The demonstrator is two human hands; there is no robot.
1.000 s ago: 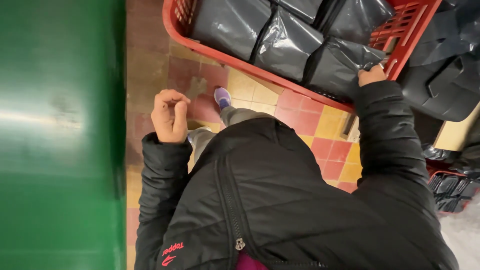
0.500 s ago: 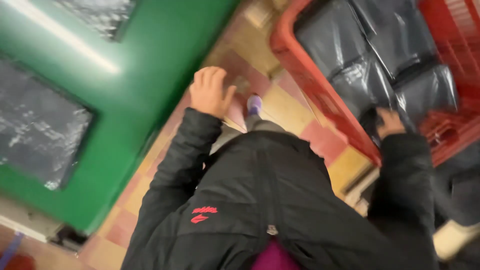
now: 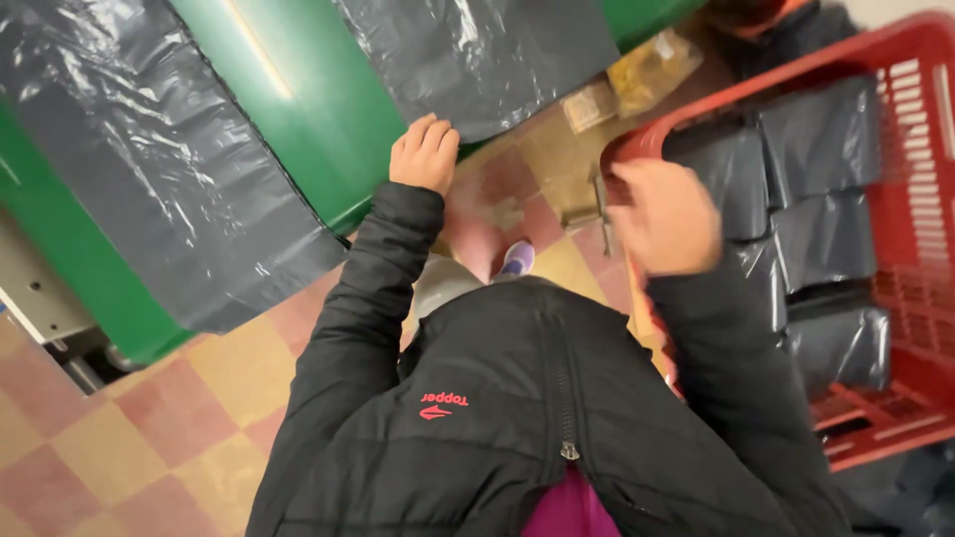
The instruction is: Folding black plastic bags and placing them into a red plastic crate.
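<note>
Green table (image 3: 298, 129), checkered tile floor (image 3: 209, 398)

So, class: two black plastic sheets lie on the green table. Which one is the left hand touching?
The left hand touches the upper-right black sheet at its lower edge; the larger sheet lies apart, further left.

So the green worktop (image 3: 318, 119) has two dark grey plastic sheets spread flat on it, a big one (image 3: 159, 159) on the left that droops over the near edge, and another one (image 3: 487, 55) further along. The floor (image 3: 199, 398) is checkered red and yellow tile. A red plastic crate (image 3: 895, 298) sits on it, plus a couple of small yellowish packets (image 3: 647, 70) by the worktop's base.
</note>
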